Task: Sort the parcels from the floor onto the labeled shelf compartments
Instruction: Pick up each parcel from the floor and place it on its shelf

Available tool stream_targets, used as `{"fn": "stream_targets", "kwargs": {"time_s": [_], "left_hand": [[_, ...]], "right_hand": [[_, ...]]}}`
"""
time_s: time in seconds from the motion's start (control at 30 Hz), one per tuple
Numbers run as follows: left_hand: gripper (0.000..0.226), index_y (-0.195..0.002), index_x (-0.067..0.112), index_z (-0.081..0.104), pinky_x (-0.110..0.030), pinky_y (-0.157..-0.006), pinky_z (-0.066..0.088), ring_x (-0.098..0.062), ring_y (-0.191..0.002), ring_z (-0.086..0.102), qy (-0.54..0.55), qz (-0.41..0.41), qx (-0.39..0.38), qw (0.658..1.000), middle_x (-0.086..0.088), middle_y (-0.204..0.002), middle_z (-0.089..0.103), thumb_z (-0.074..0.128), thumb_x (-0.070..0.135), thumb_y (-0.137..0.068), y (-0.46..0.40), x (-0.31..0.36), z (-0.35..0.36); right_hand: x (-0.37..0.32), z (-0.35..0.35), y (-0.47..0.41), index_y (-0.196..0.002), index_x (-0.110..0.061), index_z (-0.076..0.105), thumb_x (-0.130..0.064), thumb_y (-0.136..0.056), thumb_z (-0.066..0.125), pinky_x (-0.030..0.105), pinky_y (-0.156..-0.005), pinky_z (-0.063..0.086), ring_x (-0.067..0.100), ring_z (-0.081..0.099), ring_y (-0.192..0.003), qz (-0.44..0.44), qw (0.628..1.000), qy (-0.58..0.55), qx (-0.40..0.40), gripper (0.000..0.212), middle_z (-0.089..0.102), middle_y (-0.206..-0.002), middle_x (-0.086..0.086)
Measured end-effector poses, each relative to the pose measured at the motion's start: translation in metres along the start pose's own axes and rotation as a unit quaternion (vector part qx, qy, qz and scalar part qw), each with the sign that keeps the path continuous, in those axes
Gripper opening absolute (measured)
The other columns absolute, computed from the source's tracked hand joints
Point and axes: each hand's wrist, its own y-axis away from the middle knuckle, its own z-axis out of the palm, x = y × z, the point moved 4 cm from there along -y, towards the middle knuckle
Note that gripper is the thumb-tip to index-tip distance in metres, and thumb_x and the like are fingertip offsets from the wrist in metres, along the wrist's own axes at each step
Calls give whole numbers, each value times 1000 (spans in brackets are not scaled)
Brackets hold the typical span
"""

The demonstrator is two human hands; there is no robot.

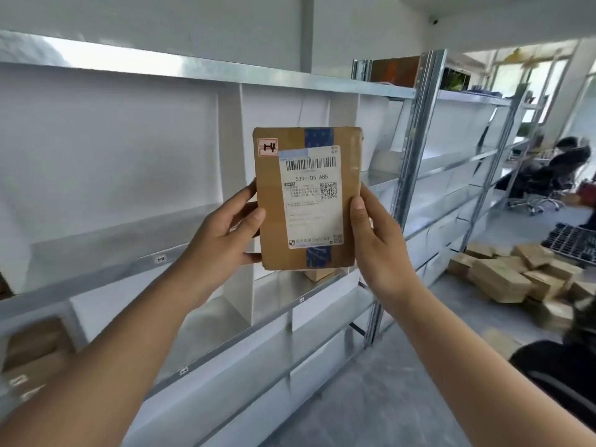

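Note:
I hold a flat brown cardboard parcel (350,175) upright in front of the shelf, its white shipping label and a small tag marked "1-4" facing me. My left hand (222,233) grips its lower left edge, thumb on the front. My right hand (375,240) grips its lower right edge, thumb on the label's side. Behind it stands the metal shelf (225,75) with white dividers and small number tags (160,259) on the shelf lips. A pile of brown parcels (509,275) lies on the floor at the right.
Another small parcel (319,273) sits in the compartment right behind the held one. Brown boxes (35,353) fill a lower left compartment. A person sits on an office chair (545,185) at the far right. A dark crate (571,241) stands by the pile.

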Motion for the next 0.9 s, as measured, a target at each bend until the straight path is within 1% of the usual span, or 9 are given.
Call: {"fn": "stream_targets", "kwargs": {"time_s": [0.07,0.2,0.3,0.37,0.5,0.6,0.67,0.8,0.9], "left_hand": [[49,-153,45,44,-58,-95,59,-19,-128,64,2,4,-16,1000,11,-136,67,51,33,-106,-31,-11,24],[49,-152,52,41,-54,-100,57,-16,-129,63,10,7,-54,998,15,-141,64,50,36,-107,-98,-41,69],[51,-151,58,37,-51,-102,56,-11,-126,65,3,11,-95,995,21,-142,62,50,43,-105,-153,-63,103],[51,-152,57,37,-49,-98,60,-8,-122,67,18,4,-117,993,21,-142,62,49,40,-106,-188,-75,126],[53,-151,61,34,-49,-95,61,-9,-129,62,19,6,-162,987,25,-151,52,49,36,-107,-249,-94,177],[64,-153,61,31,-45,-97,60,0,-118,67,12,1,-181,983,28,-153,47,53,22,-108,-290,-107,217],[72,-154,60,27,-44,-99,59,6,-110,69,-5,-1,-191,982,29,-153,47,56,15,-106,-316,-115,247],[84,-154,62,23,-52,-104,55,-5,-120,67,-34,2,-189,981,31,-155,43,65,13,-101,-369,-140,309],[86,-154,63,21,-54,-105,54,-16,-131,61,-59,-3,-158,986,32,-156,41,68,17,-99,-404,-155,349]], "right_hand": [[20,-19,-17,-152,-37,48,-49,-111,36,42,-111,51,7,57,-134,6,1000,-8,10,44,62,-143,-16],[65,-53,-59,-152,-34,48,-49,-111,34,47,-107,53,13,59,-133,7,999,-7,41,46,64,-142,-11],[99,-77,-91,-154,-30,46,-41,-113,33,39,-105,56,9,61,-130,28,997,-9,72,45,65,-140,-11],[119,-94,-113,-155,-29,46,-38,-113,33,38,-108,54,7,60,-131,20,995,0,93,44,65,-141,-11],[161,-133,-156,-155,-29,45,-35,-114,34,37,-108,53,7,60,-131,38,992,-4,121,44,65,-141,-11],[192,-166,-187,-155,-27,46,-34,-114,35,44,-112,50,12,58,-135,33,992,-4,124,43,63,-144,-7],[215,-191,-208,-155,-27,45,-33,-114,35,45,-112,49,11,58,-135,33,991,-5,130,43,64,-144,-8],[269,-247,-252,-154,-30,46,-37,-114,36,47,-112,48,10,58,-135,32,992,2,121,43,64,-142,-11],[307,-282,-290,-154,-30,46,-34,-114,34,41,-110,52,6,60,-131,38,994,-12,97,42,66,-139,-13]]}}
